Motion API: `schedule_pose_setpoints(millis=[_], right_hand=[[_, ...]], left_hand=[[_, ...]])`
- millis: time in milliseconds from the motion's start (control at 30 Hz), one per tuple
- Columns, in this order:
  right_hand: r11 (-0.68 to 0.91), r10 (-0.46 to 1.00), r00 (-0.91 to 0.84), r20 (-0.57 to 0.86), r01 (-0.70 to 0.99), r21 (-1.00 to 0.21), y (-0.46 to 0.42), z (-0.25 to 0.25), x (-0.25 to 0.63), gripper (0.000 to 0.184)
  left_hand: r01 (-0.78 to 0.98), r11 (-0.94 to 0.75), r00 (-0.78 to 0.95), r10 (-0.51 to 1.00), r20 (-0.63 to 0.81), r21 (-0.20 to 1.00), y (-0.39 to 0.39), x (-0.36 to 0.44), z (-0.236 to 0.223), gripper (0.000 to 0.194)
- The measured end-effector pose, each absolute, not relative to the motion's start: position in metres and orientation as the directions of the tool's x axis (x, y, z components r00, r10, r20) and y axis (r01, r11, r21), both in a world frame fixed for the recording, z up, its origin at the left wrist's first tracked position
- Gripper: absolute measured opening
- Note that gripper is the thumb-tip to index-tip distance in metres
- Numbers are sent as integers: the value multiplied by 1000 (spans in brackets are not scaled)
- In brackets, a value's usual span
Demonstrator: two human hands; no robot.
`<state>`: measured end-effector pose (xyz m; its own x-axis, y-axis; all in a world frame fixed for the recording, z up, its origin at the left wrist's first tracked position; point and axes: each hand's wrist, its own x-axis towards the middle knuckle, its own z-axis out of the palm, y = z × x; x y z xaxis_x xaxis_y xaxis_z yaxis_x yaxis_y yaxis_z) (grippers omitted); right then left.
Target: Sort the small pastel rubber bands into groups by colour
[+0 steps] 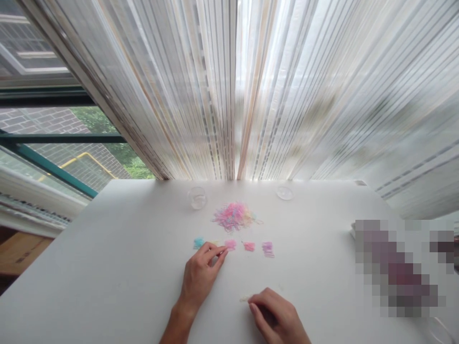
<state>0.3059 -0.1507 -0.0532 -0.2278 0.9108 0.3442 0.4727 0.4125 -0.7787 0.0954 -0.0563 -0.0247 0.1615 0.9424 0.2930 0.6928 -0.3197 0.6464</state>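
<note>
My left hand (202,272) reaches over a row of small piles, its thumb and fingertips pinched together beside a pink pile (230,244). Whatever sits in that pinch is too small to make out. A yellow pile (215,243) is partly hidden behind its knuckles, with a blue pile (198,242) to the left. Nearer me, my right hand (276,315) rests on the table, fingertips closed at the edge of a few pale yellow strands (244,298). Behind the row lies a larger mixed heap of thin pastel strands (233,216), some looped like tiny elastic bands.
Farther right in the row are a coral-pink pile (249,246) and a purple pile (267,249). A clear round container (197,198) and a clear lid-like disc (285,193) stand at the back of the white table (125,258). A blurred-out object (398,267) lies at right.
</note>
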Motion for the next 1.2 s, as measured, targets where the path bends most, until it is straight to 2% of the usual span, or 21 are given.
schedule_pose_setpoints(millis=[133,333,467,633,767,1000,1100,1200], right_hand=[[444,896,-196,400,443,-779,-151,-58,305,13],[441,897,-241,369,463,-769,-150,-55,305,14],[454,891,-205,406,439,-775,-151,-61,304,14],[412,909,-265,321,473,-779,-152,-55,305,14],[406,912,-270,310,470,-784,-152,-48,306,15],[380,925,-166,343,459,-803,-154,-45,306,16],[373,915,-59,398,496,-784,-153,-44,306,17],[357,906,-1,423,541,-762,-151,-45,307,18]], left_hand=[[705,-313,157,944,290,637,-55,96,-28,25],[726,-324,165,938,303,607,-55,97,-30,27],[742,-326,163,936,313,585,-55,97,-32,23],[757,-309,155,941,301,576,-55,97,-33,20],[755,-304,156,944,292,580,-55,97,-33,22],[746,-302,142,943,302,594,-56,95,-28,21],[699,-327,230,945,232,637,-62,93,-17,17],[649,-394,439,893,103,651,-75,91,-6,15]])
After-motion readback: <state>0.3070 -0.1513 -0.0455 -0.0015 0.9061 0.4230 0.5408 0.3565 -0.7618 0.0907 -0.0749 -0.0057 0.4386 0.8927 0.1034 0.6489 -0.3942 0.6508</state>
